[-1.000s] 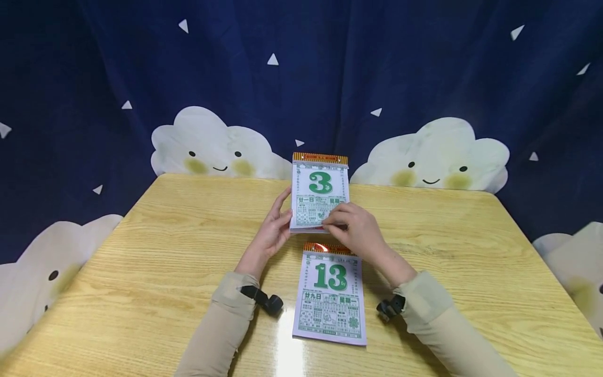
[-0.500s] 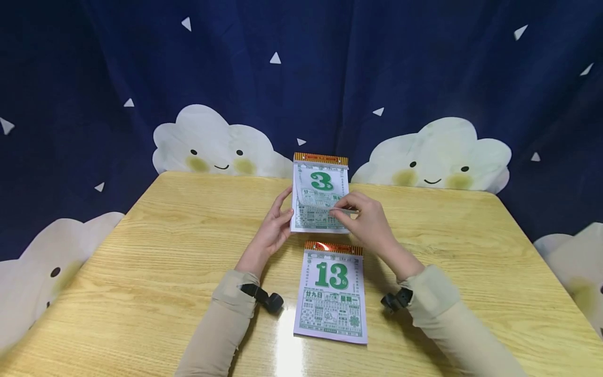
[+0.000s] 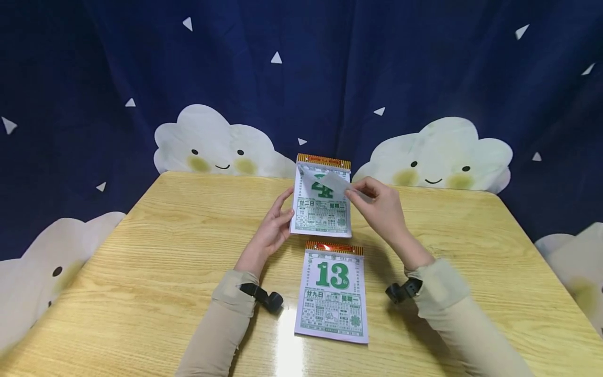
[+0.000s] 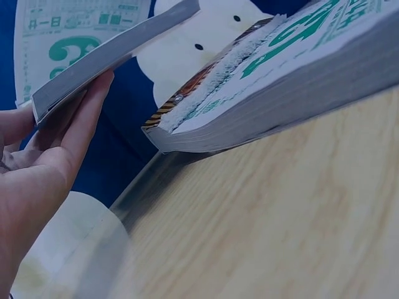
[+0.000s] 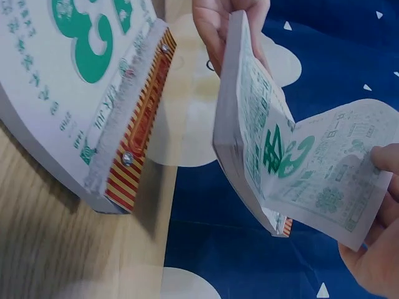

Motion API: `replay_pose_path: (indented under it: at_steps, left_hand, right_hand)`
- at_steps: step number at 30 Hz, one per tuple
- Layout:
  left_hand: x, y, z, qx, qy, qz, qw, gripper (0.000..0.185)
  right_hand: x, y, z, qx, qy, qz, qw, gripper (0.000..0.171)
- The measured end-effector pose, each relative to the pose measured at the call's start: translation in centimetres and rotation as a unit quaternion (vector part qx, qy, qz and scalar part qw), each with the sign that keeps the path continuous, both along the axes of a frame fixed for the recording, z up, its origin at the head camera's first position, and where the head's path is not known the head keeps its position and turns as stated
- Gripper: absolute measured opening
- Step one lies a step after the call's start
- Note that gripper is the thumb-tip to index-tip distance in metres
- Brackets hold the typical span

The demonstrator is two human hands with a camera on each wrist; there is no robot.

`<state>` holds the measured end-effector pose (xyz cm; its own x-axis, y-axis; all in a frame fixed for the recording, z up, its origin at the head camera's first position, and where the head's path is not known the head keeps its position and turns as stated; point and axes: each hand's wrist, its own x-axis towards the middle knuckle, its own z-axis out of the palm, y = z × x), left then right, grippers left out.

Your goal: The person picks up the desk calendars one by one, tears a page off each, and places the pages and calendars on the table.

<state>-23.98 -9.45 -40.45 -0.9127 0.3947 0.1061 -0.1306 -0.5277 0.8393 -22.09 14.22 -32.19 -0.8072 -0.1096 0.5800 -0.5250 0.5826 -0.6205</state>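
Note:
My left hand (image 3: 274, 230) grips the left edge of a tear-off calendar (image 3: 320, 220), held up tilted above the far part of the table. Its fingers lie behind the pad and the thumb is at the front edge, as the left wrist view shows. The top page now facing me bears a green 4. My right hand (image 3: 382, 209) pinches the lower corner of a thin calendar sheet (image 5: 343, 174) printed with a green 3. That sheet is peeled up and to the right, and its upper end still meets the pad near the header strip.
A second tear-off calendar (image 3: 330, 314), showing a green 13 under a red and gold header, lies flat on the wooden table (image 3: 155, 272) between my forearms. A dark blue curtain (image 3: 311, 68) with white clouds hangs behind the table's far edge.
My right hand has moved up and to the right, lifting the 3 sheet off the page beneath and uncovering the 4. The left hand keeps its grip on the calendar.

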Motion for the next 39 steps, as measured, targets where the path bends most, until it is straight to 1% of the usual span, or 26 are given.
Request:
replay_pose_path:
  at_steps: [6, 9, 10, 13, 16, 19, 22, 24, 29, 34, 37, 39]
  left_hand:
    - [0.0, 0.0, 0.1, -0.005, -0.007, -0.001, 1.0000, 0.057]
    - [-0.1, 0.1, 0.1, -0.012, -0.010, 0.007, 0.9999, 0.056]
    - [-0.1, 0.1, 0.1, -0.017, -0.011, 0.010, 0.9998, 0.055]
    - [-0.3, 0.1, 0.1, -0.030, -0.013, 0.022, 0.9992, 0.053]
    - [-0.4, 0.1, 0.0, -0.047, -0.015, 0.034, 0.9982, 0.051]
    - [-0.4, 0.2, 0.0, -0.059, -0.019, 0.044, 0.9971, 0.050]
    - [-0.4, 0.2, 0.1, -0.060, -0.018, 0.046, 0.9969, 0.049]
    - [-0.3, 0.2, 0.1, -0.059, -0.015, 0.044, 0.9972, 0.049]
    - [-0.2, 0.2, 0.1, -0.055, -0.004, 0.033, 0.9979, 0.050]
    - [-0.2, 0.2, 0.2, -0.038, -0.007, 0.029, 0.9988, 0.051]
    - [-0.2, 0.3, 0.3, -0.025, -0.020, 0.034, 0.9989, 0.052]
    - [-0.2, 0.4, 0.4, -0.014, -0.032, 0.039, 0.9986, 0.052]
  right_hand:
    - [-0.5, 0.5, 0.2, -0.053, -0.021, 0.001, 0.998, 0.017]
    - [-0.8, 0.7, 0.3, -0.074, -0.025, -0.007, 0.997, 0.019]
    - [-0.7, 0.6, 0.7, -0.080, -0.029, -0.011, 0.996, 0.019]
    - [-1.1, 0.8, 1.2, -0.100, -0.049, -0.022, 0.994, 0.019]
    - [-1.8, 1.2, 1.7, -0.125, -0.065, -0.033, 0.990, 0.021]
    - [-3.1, 1.8, 1.7, -0.153, -0.071, -0.044, 0.985, 0.021]
    - [-3.9, 2.1, 2.1, -0.191, -0.085, -0.044, 0.977, 0.015]
    - [-4.3, 2.3, 2.4, -0.219, -0.096, -0.034, 0.970, 0.013]
    - [-5.2, 2.8, 3.0, -0.275, -0.117, -0.019, 0.954, 0.017]
    - [-6.1, 3.0, 3.3, -0.300, -0.161, -0.046, 0.939, 0.020]
    - [-6.5, 3.3, 3.1, -0.301, -0.191, -0.065, 0.932, 0.021]
    - [-6.7, 3.6, 2.9, -0.315, -0.212, -0.067, 0.923, 0.020]
